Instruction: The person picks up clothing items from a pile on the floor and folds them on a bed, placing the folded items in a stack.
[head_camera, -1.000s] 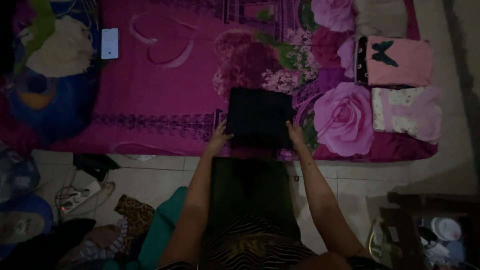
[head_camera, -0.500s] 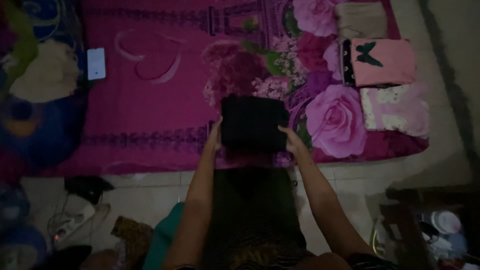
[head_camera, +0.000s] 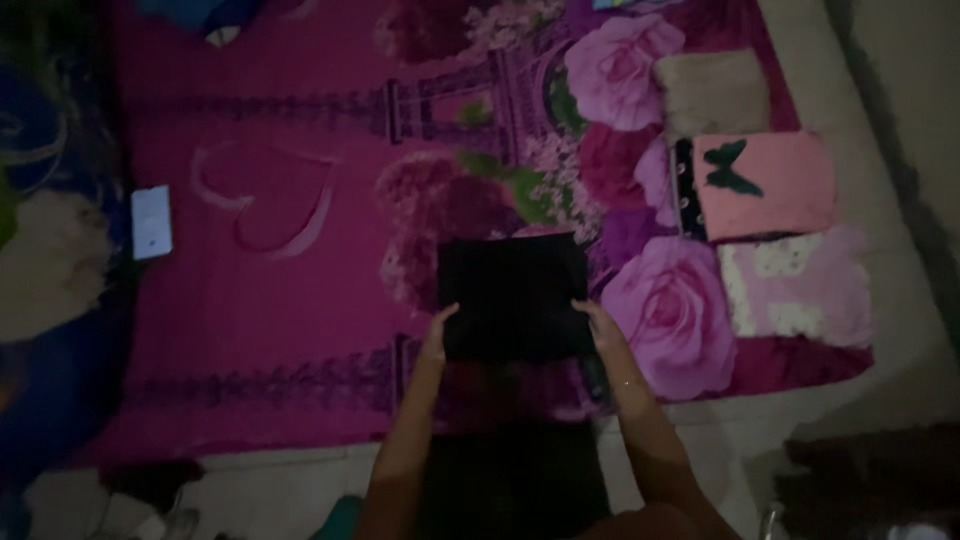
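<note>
1. We see the folded black garment (head_camera: 513, 296) lying squarely between our hands on the pink bedspread (head_camera: 260, 330).
2. Left hand (head_camera: 438, 335) and right hand (head_camera: 600, 325) each grip an opposite side edge, equally near.

Left of the black cloth (head_camera: 513, 295) the bed (head_camera: 280, 330) lies open as far as the phone (head_camera: 151, 221) by its left edge. Folded clothes (head_camera: 765, 185) crowd the right edge, near the right hand (head_camera: 600, 322).

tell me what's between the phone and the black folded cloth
In the head view, only bare magenta bedspread with a heart print lies between phone and black folded cloth.
</note>
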